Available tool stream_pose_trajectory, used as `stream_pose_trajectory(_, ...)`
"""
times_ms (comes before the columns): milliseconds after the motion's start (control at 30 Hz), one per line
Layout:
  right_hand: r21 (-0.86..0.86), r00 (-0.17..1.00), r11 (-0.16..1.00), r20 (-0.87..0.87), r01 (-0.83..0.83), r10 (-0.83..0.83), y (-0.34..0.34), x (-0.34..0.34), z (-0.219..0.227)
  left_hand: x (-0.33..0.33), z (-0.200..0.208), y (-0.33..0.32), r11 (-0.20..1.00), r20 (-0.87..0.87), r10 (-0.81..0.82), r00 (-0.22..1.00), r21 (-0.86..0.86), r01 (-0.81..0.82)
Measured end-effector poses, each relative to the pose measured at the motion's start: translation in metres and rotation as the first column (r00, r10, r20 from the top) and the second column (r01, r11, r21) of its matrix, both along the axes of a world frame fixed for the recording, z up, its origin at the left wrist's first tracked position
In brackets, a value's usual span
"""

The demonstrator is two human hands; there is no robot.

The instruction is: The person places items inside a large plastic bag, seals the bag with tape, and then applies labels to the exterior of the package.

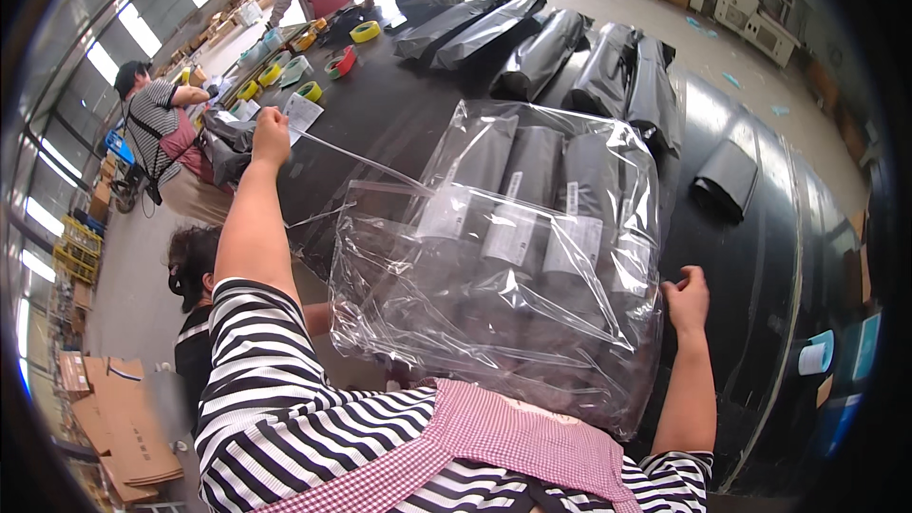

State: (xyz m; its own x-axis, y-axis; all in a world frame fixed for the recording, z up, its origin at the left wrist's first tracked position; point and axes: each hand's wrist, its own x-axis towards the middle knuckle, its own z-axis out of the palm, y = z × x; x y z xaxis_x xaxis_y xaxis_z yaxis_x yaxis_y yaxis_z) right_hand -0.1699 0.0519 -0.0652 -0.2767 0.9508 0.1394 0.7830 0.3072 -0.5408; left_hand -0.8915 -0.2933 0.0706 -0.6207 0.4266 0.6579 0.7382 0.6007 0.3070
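A large clear plastic bag [465, 309] lies in front of me on the black table, with several black plastic-wrapped packages [584, 176] bearing white labels side by side within or beneath its film. My left hand [273, 136] is raised at the upper left, fingers closed on a drawn-out edge of the bag that stretches as a thin strand back to its body. Beside the bag's right edge, my right hand [689, 296] has its fingers curled in and the thumb against the film. Whether it pinches the plastic is hard to tell.
More black packages [539, 55] lie in a row along the far side, and a folded black one [725, 179] at right. Tape rolls [365, 31] are scattered at far left. A person [157, 123] works left; another [190, 271] is close by my left arm.
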Motion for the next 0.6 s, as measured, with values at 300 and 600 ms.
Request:
stream_pose_trajectory(300,-0.213,0.361,0.435,0.312,-0.875,0.879,-0.110,-0.193,0.074,-0.032,0.005,0.031,0.977,-0.494,0.161,0.855,-0.045,-0.211)
stream_pose_trajectory(600,-0.140,0.068,0.116,0.307,-0.983,0.949,-0.170,-0.332,0.063,-0.086,0.189,-0.052,0.920,-0.688,0.244,0.683,-0.058,-0.388)
